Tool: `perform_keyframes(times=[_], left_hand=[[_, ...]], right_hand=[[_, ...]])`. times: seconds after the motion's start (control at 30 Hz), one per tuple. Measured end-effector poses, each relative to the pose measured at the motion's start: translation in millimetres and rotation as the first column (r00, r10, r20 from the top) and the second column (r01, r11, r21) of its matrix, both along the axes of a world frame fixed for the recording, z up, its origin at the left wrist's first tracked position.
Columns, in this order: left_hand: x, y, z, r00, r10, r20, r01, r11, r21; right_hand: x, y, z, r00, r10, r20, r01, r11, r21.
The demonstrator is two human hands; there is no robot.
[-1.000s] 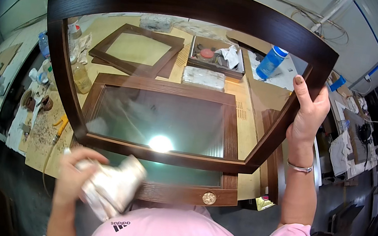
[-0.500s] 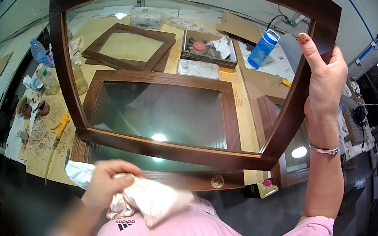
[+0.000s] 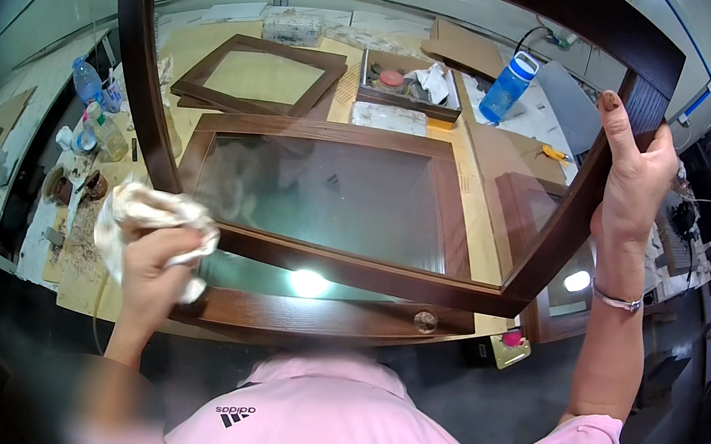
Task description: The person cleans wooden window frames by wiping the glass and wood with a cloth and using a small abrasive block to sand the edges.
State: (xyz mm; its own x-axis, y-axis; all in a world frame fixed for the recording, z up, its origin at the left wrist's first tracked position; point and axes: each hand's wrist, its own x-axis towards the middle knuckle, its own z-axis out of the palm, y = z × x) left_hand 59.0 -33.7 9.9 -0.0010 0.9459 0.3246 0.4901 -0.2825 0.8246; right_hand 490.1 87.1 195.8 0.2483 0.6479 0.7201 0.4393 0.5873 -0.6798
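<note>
My right hand (image 3: 634,181) grips the right side of a dark brown wooden frame (image 3: 365,273), thumb on its near face and fingers behind. The frame is held up, tilted, above the workbench, and the bench shows through its middle. My left hand (image 3: 158,261) is closed on a white, brown-stained cloth (image 3: 140,227). Bunched up, the cloth is at the frame's lower left corner and covers it; whether it touches the wood I cannot tell. Below lies a glazed brown frame (image 3: 333,133), and nearer me is another brown frame rail (image 3: 329,318) with glass.
Smaller brown frames (image 3: 238,103) are stacked at the back left. Behind stand a box (image 3: 404,106) with a white rag and a blue water bottle (image 3: 505,91). Plastic bottles (image 3: 87,82) and brown-stained cups (image 3: 95,186) line the left side. An orange-handled tool (image 3: 555,153) lies at right.
My left hand has moved up and left with the cloth, from in front of my chest to the frame's lower left corner. The held frame has shifted slightly right and up.
</note>
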Motion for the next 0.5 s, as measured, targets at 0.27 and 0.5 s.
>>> perform_keyframes(times=[0.27,0.5], left_hand=[[84.3,-37.8,-2.5,0.384,0.155,0.910,0.578,0.728,-0.368],[109.7,-12.2,-21.0,0.291,0.161,0.943,0.507,0.810,-0.295]], right_hand=[[-10.5,-0.2,16.5,0.997,0.072,0.021,-0.072,0.997,-0.006],[0.7,-3.6,9.6,0.997,0.068,-0.042,-0.070,0.997,-0.042]])
